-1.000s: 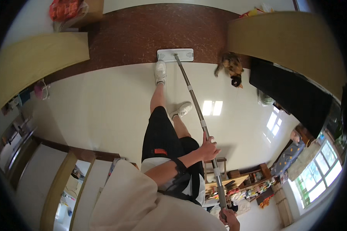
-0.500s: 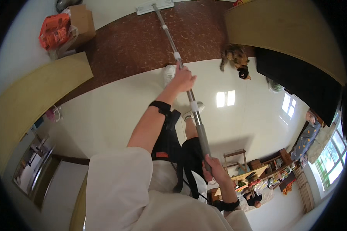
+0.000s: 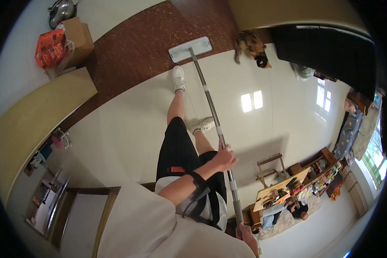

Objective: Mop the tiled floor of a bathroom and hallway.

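Note:
A flat mop (image 3: 208, 99) runs from my body out to the floor ahead. Its white rectangular head (image 3: 179, 53) rests on the dark red-brown floor strip, just beyond my forward white shoe (image 3: 178, 76). My left hand (image 3: 224, 159) is closed round the metal pole about midway down its length. Lower, near my right side, my right hand (image 3: 246, 235) grips the grey handle end; its fingers are partly hidden. A mottled brown and black cat (image 3: 250, 46) is on the floor right of the mop head, at the strip's edge.
A cardboard box (image 3: 81, 38) and an orange bag (image 3: 51, 48) sit at the far left, near a metal kettle (image 3: 61, 12). A black panel (image 3: 327, 56) stands at the right. Past a wooden table (image 3: 279, 191) covered with small things, a person (image 3: 297, 210) is at lower right.
The mop has been drawn back toward me, its head now close to my front shoe. Both hands have come nearer my body, and my view has shifted slightly.

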{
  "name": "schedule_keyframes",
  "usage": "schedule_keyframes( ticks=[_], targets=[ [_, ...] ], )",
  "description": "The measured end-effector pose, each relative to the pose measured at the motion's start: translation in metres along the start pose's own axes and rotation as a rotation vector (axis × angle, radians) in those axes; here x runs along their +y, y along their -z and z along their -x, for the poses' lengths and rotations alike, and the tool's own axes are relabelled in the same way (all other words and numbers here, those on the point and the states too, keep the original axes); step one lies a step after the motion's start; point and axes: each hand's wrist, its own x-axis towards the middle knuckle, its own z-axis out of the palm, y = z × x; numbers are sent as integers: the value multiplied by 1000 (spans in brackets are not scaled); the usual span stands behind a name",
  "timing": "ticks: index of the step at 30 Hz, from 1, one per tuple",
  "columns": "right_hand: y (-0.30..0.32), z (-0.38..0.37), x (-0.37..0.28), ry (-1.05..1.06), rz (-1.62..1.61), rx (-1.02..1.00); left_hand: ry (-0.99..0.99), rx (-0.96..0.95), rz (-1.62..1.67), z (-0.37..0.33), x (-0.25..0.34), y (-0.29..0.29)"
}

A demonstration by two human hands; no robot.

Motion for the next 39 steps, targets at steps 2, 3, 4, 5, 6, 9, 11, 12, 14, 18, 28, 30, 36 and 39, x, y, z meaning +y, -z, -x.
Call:
schedule_keyframes(
  ticks=[2,3,4,5,6,9,11,12,14,18,28,30,36,39],
  targets=[
    [6,10,18,-5,-81,66,-27,-64,-45,6,21,-23],
    [8,19,14,-33,-66,21,-39,-11,-1,6,26,-30],
    [9,23,13,-62,-47,-25,-49,43,43,6,29,-35],
    [9,16,28,-58,-48,-30,-48,43,37,6,28,-38],
    [5,3,51,-13,-152,19,-69,-33,28,1,27,-36],
    [-17,-6,5,-61,-159,-79,-26,-25,-96,-9,-3,-8],
    [-36,-25,-20,38,-216,-133,-9,-60,-212,-34,-19,39],
    [-47,-31,-47,75,-224,-162,22,-74,-252,-48,-38,60],
    [-55,-45,-103,194,-174,-186,-24,101,-287,-80,-71,104],
    [-55,-57,-227,259,-158,-219,63,135,-314,-147,-104,215],
    [-51,-78,-161,277,-217,-171,-15,184,-387,-135,-97,152],
    [-35,-79,-77,257,-192,-74,-37,134,-366,-108,-61,91],
    [23,-24,20,58,-185,17,-39,-143,-126,-53,31,-8],
    [60,-20,15,57,-91,35,-59,-126,-100,-65,41,4]
  ],
)
